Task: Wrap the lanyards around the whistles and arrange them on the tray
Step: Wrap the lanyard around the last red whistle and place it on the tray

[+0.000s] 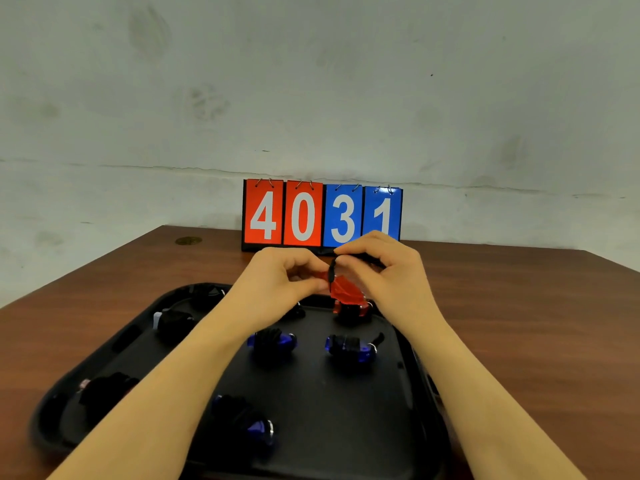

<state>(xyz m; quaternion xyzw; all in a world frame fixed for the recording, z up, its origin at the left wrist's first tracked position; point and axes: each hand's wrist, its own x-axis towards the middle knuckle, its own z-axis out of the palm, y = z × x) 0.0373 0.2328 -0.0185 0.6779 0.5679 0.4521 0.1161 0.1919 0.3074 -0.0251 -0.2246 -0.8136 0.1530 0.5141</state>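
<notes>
Red whistle [341, 289] pinched by left hand [277, 275] above tray [346, 410], long axis down-right; right hand [384, 268] pinching black lanyard [332, 271] just above it, probably mid-wrap.

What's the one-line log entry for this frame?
stage: wrapping | left hand: holds red whistle | right hand: pinches black lanyard | tray: wrapped whistles present

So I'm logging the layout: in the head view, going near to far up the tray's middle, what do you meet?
Near blue whistle → middle blue whistle → red whistle held in both hands → scoreboard at the wall.
</notes>
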